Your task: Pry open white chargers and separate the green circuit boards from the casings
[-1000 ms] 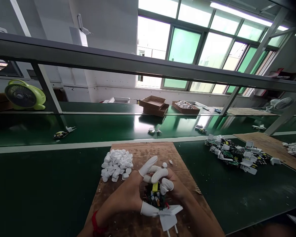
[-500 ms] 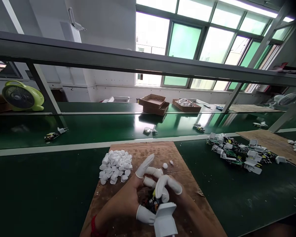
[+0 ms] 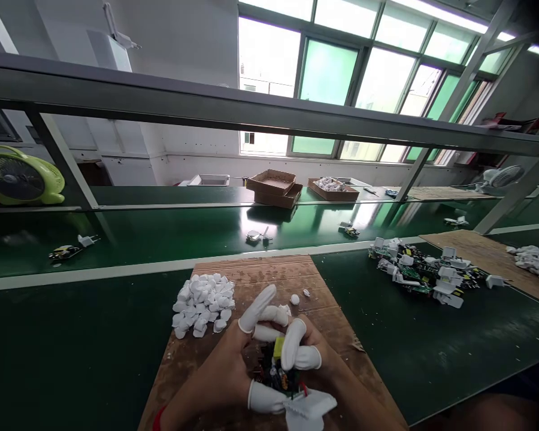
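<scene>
A small circuit board [image 3: 273, 372] with a yellow component and wires is held low over a brown cardboard sheet [image 3: 269, 270]. A white plastic plug piece [image 3: 309, 408] hangs from its near end. My left hand [image 3: 236, 365], in white finger cots, grips the board from the left, thumb near the plug piece and index finger pointing up. My right hand [image 3: 317, 350], also in finger cots, curls its fingers over the board's far right side. Whether anything else is under those fingers is hidden. A heap of white soft-looking lumps [image 3: 204, 304] lies on the cardboard beyond my left hand.
Two small white bits [image 3: 295, 300] lie beyond my hands. Right of the cardboard is a heap of circuit boards with white plug pieces [image 3: 424, 272]. Single boards [image 3: 350, 230] lie along the green strip behind. Shallow cardboard boxes [image 3: 273, 182] and a green fan [image 3: 20, 176] stand farther back.
The plug piece has tilted and swung round, and more of the board and its red wire shows. My right fingers have shifted slightly on the board. The whole view has turned a little right.
</scene>
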Motion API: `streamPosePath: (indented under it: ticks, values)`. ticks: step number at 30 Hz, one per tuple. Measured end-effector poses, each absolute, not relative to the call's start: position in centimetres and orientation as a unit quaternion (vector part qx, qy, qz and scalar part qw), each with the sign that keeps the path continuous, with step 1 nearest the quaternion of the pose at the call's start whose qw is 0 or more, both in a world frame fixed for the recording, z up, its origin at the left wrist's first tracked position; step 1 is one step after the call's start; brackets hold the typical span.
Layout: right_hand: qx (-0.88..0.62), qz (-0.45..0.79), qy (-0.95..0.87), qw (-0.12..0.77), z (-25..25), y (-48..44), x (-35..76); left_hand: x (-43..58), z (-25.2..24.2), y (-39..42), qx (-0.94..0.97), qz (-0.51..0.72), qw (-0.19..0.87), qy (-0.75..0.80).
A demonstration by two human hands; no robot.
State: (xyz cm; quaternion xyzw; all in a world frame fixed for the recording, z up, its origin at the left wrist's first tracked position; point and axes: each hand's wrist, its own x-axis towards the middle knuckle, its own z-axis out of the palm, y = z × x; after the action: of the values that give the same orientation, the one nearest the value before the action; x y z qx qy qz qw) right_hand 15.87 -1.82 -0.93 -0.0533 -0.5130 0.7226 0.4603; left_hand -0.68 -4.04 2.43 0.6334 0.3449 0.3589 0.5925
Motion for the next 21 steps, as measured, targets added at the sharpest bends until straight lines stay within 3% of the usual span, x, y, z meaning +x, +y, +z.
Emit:
streamPosePath:
  ticks: [7, 21]
  values:
    - [-0.033, 0.693, -0.548, 0.468, -0.3, -1.8, 16.2, -0.4, 1.3, -3.3, 0.514, 0.412, 0.712, 0.244]
    - [-0.002, 0.720, -0.553, 0.419, -0.5, -1.1, 16.5, -0.9, 2.0, -3.5, 0.601, 0.366, 0.652, 0.282]
